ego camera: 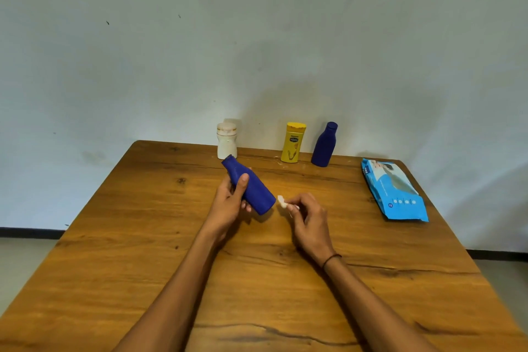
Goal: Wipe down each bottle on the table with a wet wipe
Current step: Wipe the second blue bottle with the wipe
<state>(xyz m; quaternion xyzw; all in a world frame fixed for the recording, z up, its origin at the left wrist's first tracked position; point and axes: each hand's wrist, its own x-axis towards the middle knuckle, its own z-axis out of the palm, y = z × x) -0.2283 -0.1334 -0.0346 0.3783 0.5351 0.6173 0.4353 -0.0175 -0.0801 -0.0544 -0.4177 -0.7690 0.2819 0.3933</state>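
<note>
My left hand (232, 203) grips a blue bottle (251, 188) above the table, tilted with its cap pointing up and away to the left and its base toward my right hand. My right hand (307, 216) pinches a small crumpled white wet wipe (282, 202) just beside the bottle's base, a little apart from it. Three more bottles stand upright along the table's far edge: a white one (227, 140), a yellow one (293, 142) and a second blue one (324, 144).
A blue pack of wet wipes (393, 191) lies flat near the right edge of the wooden table (143, 237). A pale wall rises straight behind the far edge. The floor shows on both sides of the table.
</note>
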